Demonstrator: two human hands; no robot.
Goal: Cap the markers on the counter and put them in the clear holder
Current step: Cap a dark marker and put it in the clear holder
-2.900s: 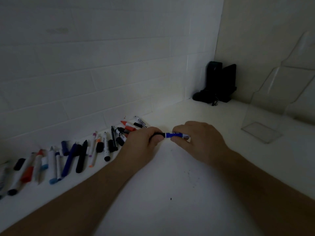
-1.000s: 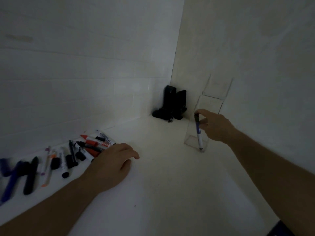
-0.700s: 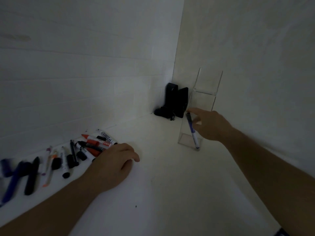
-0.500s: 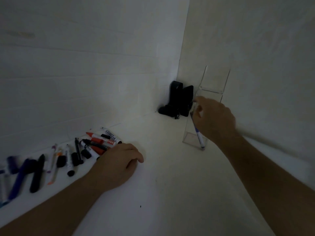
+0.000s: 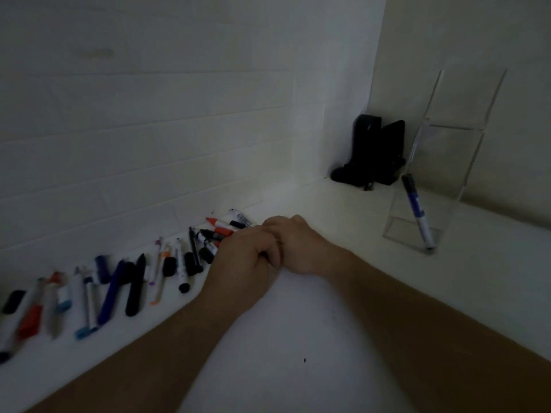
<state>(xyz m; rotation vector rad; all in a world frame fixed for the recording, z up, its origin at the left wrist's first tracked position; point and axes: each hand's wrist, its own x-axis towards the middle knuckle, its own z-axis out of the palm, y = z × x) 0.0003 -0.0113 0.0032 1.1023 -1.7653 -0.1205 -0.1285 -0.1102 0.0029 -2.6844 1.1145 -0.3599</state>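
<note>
A capped blue marker (image 5: 416, 210) leans inside the tall clear holder (image 5: 447, 135) at the right, by the side wall. Several markers and loose caps (image 5: 190, 254) lie in a row along the back wall, among them a red marker (image 5: 219, 226). My left hand (image 5: 247, 260) and my right hand (image 5: 301, 245) are pressed together at the right end of that row, knuckles up and fingers curled down over the markers. Their fingertips are hidden, so I cannot tell what either one grips.
A black object (image 5: 372, 156) stands in the corner, just left of the holder. The white counter (image 5: 298, 338) runs from the back wall to the right wall. The scene is dim.
My right hand let go of the blue marker, which now stays in the holder, and came back left to join my left hand at the marker row.
</note>
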